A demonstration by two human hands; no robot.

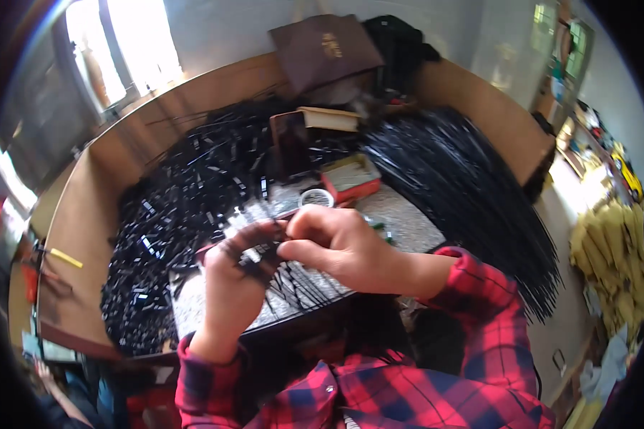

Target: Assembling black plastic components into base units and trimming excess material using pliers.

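Observation:
My left hand [230, 289] is closed around several thin black strands [293, 287], and their loose ends fan out below it. It is partly smeared by motion. Close against its fingertips, my right hand [347, 247] makes a pinch with thumb and forefinger; whatever lies between them is too small to make out. Both hands are over a speckled grey board [411, 218]. Just beyond the fingers stands a round white tub [316, 198] with small contents. A red open box [352, 180] is behind the right hand.
A heap of short shiny black pieces [186, 186] covers the table's left. Long black strands [458, 186] lie bundled at right. A dark phone [290, 143] leans at the back, before a brown paper bag [327, 53]. Raised wooden edging [86, 207] surrounds the table. Another person's arm [61, 393] shows lower left.

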